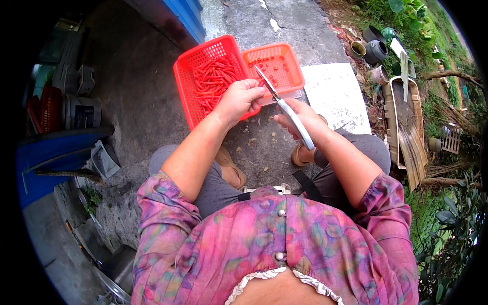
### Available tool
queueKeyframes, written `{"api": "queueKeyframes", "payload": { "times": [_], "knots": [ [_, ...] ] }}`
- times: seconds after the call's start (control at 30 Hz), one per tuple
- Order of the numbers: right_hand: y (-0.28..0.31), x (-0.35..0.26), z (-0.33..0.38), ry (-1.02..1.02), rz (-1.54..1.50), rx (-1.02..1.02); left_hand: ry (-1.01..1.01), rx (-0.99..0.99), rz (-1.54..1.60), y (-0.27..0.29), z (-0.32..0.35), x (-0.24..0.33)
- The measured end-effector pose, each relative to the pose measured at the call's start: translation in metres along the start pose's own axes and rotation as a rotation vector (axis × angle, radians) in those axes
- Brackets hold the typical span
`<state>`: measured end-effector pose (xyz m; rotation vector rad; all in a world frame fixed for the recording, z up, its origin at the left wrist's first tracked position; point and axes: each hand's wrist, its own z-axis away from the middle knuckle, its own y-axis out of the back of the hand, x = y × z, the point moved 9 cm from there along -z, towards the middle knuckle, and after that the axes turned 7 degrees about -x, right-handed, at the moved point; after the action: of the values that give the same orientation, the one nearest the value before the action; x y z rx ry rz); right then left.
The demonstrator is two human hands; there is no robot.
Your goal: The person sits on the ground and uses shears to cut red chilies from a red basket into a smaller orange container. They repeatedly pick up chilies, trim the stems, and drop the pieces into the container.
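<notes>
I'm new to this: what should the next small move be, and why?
Probably a careful snip over the smaller red basket: the right hand holds scissors with blades above it, cut red pieces lie inside, and the left hand pinches close to the blades, though anything it holds is hard to make out.

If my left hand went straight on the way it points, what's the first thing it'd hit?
Your left hand would probably meet the blades of the scissors held in your right hand, just ahead; this one view leaves depth unclear.
</notes>
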<state>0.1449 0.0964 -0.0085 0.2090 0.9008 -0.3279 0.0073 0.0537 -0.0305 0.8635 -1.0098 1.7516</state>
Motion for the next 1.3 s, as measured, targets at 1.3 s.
{"api": "queueKeyframes", "payload": {
  "times": [1.3],
  "knots": [
    [0.001,-0.005,0.005,-0.091,0.077,-0.007,-0.016,-0.006,0.004,0.006,-0.004,-0.003]
  ]
}}
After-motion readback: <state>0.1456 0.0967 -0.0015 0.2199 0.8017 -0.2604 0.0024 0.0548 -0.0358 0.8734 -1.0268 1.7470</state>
